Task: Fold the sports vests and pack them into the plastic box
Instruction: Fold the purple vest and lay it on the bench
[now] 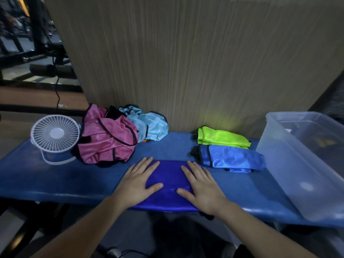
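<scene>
Both palms flat, fingers straight: left hand (pixel 138 185) and right hand (pixel 202 189) press the dark-blue vest (pixel 168 178), gripping nothing. Vest lies at bench (pixel 55 179) front edge, long axis L-R. Plastic box (pixel 297 164) stands right of vest, so right hand is nearer (contents prob. none; wall too cloudy to confirm).

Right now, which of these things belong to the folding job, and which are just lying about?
For the job: dark blue vest under both flat hands, folded green vest, folded blue vest, crumpled pink vest, light blue vest, plastic box.

Just lying about: white fan.
</scene>
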{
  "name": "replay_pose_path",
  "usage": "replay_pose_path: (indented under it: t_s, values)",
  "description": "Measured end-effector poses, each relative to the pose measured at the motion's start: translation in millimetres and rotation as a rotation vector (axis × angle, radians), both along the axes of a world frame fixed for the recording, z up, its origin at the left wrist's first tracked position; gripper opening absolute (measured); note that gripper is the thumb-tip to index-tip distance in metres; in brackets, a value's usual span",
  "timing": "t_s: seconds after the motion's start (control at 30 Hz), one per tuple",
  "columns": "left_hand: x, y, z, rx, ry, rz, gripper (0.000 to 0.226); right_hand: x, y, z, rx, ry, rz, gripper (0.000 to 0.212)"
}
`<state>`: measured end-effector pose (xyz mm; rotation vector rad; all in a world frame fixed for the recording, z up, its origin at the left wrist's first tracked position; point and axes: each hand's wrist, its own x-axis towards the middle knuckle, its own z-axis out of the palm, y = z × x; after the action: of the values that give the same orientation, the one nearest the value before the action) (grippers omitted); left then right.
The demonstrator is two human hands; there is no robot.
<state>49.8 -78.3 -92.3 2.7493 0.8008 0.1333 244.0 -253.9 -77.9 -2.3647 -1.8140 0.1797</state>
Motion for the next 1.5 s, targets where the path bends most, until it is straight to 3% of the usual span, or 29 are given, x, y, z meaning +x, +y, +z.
replay_pose_path:
  t_s: [0.07,0.13,0.23,0.37,0.57,0.77,0.97,1.13,1.33,1.5]
  values:
    - [2,7,5,-0.054,-0.062,0.004,0.102,6,6,14,0.066,0.037,0.001,0.097]
    - [3,17,13,-0.136,-0.12,0.019,0.101,17,13,26,0.153,0.062,0.011,0.078]
    - [8,35,24,-0.256,-0.185,0.021,0.067,40,26,36,0.119,0.185,0.046,0.052]
    - [19,50,31,-0.269,-0.086,0.042,0.063,48,47,43,-0.065,0.238,0.064,0.059]
    - [25,62,30,-0.282,0.014,0.02,0.072,52,66,44,-0.219,0.106,-0.01,0.078]
    - [26,57,31,-0.191,0.06,0.026,0.036,50,64,52,-0.32,0.056,-0.011,0.062]
    - [29,47,40,-0.19,-0.136,0.116,0.027,48,68,48,-0.068,0.083,-0.07,0.03]
    - [23,50,37,-0.123,-0.374,0.129,0.027,45,68,47,0.138,0.089,-0.107,0.024]
    - [3,40,41,0.035,-0.474,-0.1,0.042,38,47,46,0.279,-0.052,0.056,0.031]
    - [-21,25,27,0.21,-0.373,-0.232,0.047,22,19,36,0.341,-0.298,0.25,0.041]
